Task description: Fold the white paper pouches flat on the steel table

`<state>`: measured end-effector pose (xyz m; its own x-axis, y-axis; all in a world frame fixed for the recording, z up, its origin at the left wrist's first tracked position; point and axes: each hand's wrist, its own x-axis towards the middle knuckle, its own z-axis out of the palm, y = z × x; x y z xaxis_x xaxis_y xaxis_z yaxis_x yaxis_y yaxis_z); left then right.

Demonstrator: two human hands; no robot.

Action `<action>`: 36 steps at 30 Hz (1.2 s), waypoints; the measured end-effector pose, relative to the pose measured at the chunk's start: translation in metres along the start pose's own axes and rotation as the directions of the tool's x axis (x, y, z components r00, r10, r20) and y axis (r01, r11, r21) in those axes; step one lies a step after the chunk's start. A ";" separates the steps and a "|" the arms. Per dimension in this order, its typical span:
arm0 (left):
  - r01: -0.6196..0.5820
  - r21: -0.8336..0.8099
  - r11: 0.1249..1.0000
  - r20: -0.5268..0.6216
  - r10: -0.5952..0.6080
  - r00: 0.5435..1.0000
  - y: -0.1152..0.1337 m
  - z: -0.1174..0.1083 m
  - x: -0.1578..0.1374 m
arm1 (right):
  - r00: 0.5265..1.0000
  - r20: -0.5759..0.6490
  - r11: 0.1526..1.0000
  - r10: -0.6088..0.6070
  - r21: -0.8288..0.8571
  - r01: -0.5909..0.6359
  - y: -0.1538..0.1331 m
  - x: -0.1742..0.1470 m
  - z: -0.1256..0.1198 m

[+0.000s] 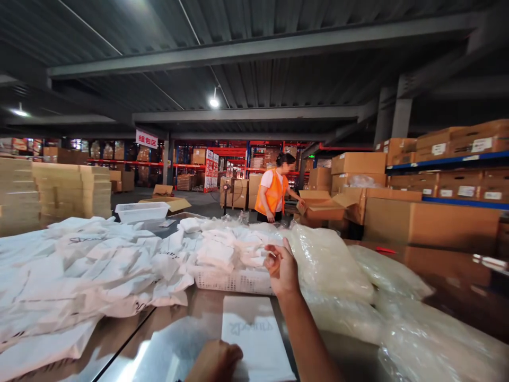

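Note:
A white bag with dark lettering (258, 345), flat and possibly one of a stack, lies on the metal table in front of me. My left hand (217, 361) is closed at its left edge, with the fingers curled onto it; the fingertips are hidden. My right hand (283, 268) is raised beyond the bag, its fingers loosely bent and apart, with nothing visible in them. Just behind and left of that hand stands a white slotted basket (233, 281), heaped with folded white bags (217, 249).
A large pile of white printed bags (91, 270) covers the left side. Clear plastic packs (330, 260) lie at right, beside a big carton (429, 225). Farther back are a white tub (142, 212) and a person in an orange vest (276, 193) at an open carton (322, 204).

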<state>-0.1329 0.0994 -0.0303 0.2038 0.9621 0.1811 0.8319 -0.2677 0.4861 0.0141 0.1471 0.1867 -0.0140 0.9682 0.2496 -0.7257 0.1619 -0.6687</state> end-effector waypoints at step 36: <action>-0.017 0.307 0.951 -0.216 0.087 0.973 0.034 -0.023 -0.010 | 0.999 -0.048 0.996 0.004 0.087 0.000 -0.008 0.007 -0.007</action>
<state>-0.1183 0.0793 0.0038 0.1592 0.9014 0.4027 0.9467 -0.2551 0.1967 0.0242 0.1542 0.1890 0.0162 0.9770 0.2126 -0.7828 0.1447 -0.6052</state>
